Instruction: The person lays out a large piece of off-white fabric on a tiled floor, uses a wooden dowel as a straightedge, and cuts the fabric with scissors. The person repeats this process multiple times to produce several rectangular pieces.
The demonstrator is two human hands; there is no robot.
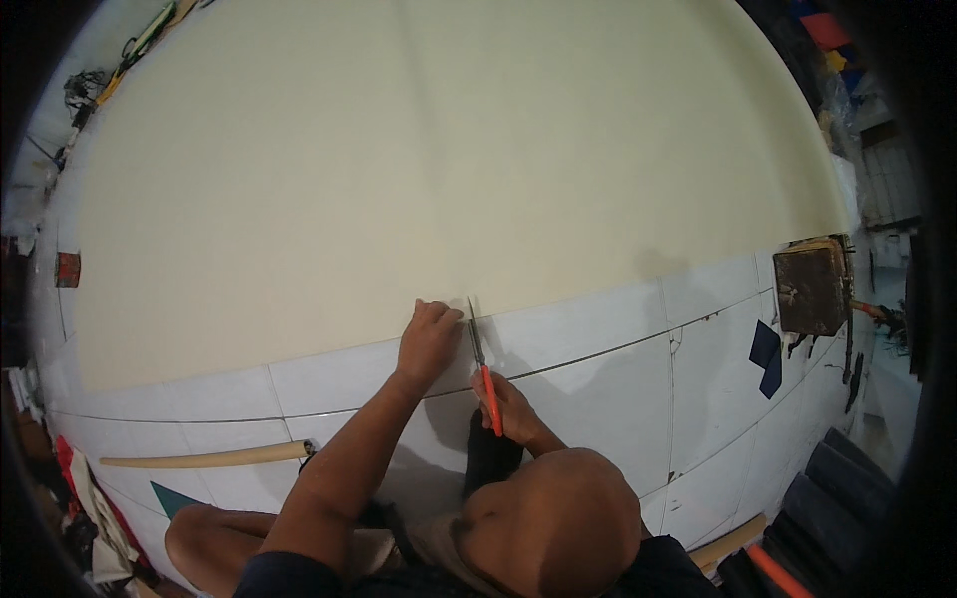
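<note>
A wide cream sheet of smooth, cloth-like material lies spread over the white tiles. My left hand is closed at its near edge, fingers curled and seemingly pinching the material; the fingertips are partly hidden. Just right of it, my right hand grips a pair of scissors by the orange handles. Their metal blades point away from me and reach over the sheet's edge, slightly apart. Whether a blade lies under the material is hard to see.
A brown cardboard tube lies at the left. On the right stand a dark square box and dark blue scraps. Dark rolls are stacked at lower right. A small red tin-like object sits by the left edge.
</note>
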